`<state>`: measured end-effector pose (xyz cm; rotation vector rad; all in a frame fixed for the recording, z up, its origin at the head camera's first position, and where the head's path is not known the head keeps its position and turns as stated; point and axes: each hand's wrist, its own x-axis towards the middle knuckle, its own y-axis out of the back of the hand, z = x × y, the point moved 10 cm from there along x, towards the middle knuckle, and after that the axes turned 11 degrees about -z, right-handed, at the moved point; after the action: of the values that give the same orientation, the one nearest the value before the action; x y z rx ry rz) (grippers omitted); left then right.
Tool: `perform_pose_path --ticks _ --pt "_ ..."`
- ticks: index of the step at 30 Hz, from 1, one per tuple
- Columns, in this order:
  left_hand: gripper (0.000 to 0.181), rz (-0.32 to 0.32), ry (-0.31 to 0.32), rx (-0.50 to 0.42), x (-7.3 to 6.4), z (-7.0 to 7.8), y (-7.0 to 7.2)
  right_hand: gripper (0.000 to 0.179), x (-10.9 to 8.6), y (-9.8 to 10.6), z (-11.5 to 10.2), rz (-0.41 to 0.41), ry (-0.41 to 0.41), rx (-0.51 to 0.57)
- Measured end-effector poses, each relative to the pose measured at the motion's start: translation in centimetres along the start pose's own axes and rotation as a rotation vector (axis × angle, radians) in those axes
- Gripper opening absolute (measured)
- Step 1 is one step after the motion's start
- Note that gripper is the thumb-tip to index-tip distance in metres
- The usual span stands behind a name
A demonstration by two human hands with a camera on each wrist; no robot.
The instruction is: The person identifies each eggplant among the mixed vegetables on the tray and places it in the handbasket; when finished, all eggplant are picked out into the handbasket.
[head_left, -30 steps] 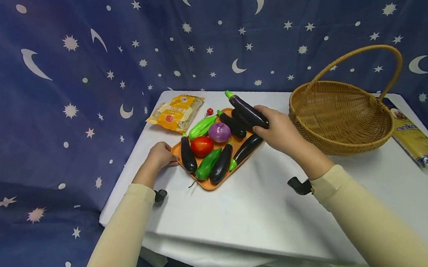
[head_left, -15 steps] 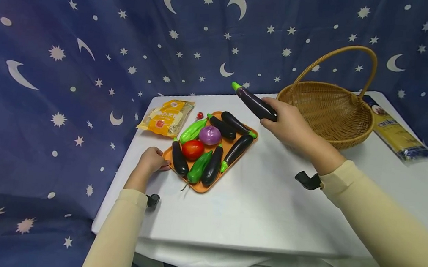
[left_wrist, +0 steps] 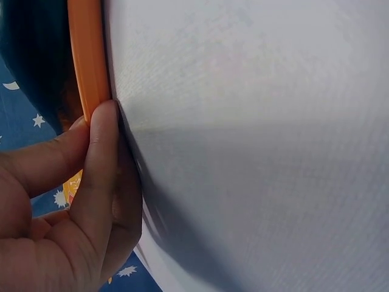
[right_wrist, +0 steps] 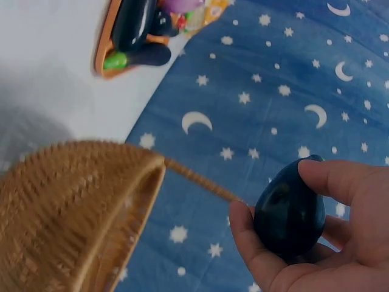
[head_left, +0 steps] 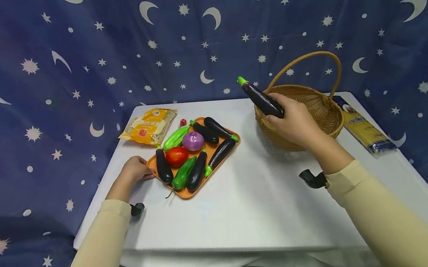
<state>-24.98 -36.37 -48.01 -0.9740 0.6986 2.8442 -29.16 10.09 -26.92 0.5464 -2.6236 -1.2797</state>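
My right hand (head_left: 295, 120) holds an eggplant (head_left: 260, 98) by its thick end, its green tip pointing up and to the left. In the right wrist view the fingers and thumb curl round the dark eggplant (right_wrist: 290, 210), beside the wicker basket (right_wrist: 73, 201). My left hand (head_left: 134, 170) pinches the left corner of an orange tray (head_left: 186, 194); the left wrist view has thumb and fingers on the tray's rim (left_wrist: 90, 55). On the tray lie several more eggplants (head_left: 196, 172), a tomato (head_left: 176, 156), a purple onion (head_left: 193, 141), a green pepper (head_left: 184, 174) and a light green ridged vegetable (head_left: 176, 138).
The wicker basket (head_left: 282, 137) with a tall handle stands at the back right, partly behind my right hand. A yellow food packet (head_left: 149, 125) lies behind the tray, with a small red item (head_left: 182, 122) near it. Another long packet (head_left: 365, 125) lies right of the basket.
My right hand has carried the eggplant from above the tray rightward to the front of the basket. The left hand stays on the tray's corner. The head view has shifted right.
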Motion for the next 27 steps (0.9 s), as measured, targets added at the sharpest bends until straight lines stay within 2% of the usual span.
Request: perform_pose_path --ticks 10,18,27 --pt "0.039 -0.010 0.023 -0.027 -0.3 -0.4 -0.5 0.064 -2.3 2.8 2.5 0.030 -0.080 0.006" --pt "0.045 -0.004 -0.001 -0.010 -0.8 -0.3 -0.6 0.064 -3.8 4.9 4.1 0.089 -0.077 -0.016" --pt "0.045 -0.013 0.019 0.008 -0.7 0.0 -0.9 0.065 -5.8 7.1 6.5 0.123 -0.127 -0.008"
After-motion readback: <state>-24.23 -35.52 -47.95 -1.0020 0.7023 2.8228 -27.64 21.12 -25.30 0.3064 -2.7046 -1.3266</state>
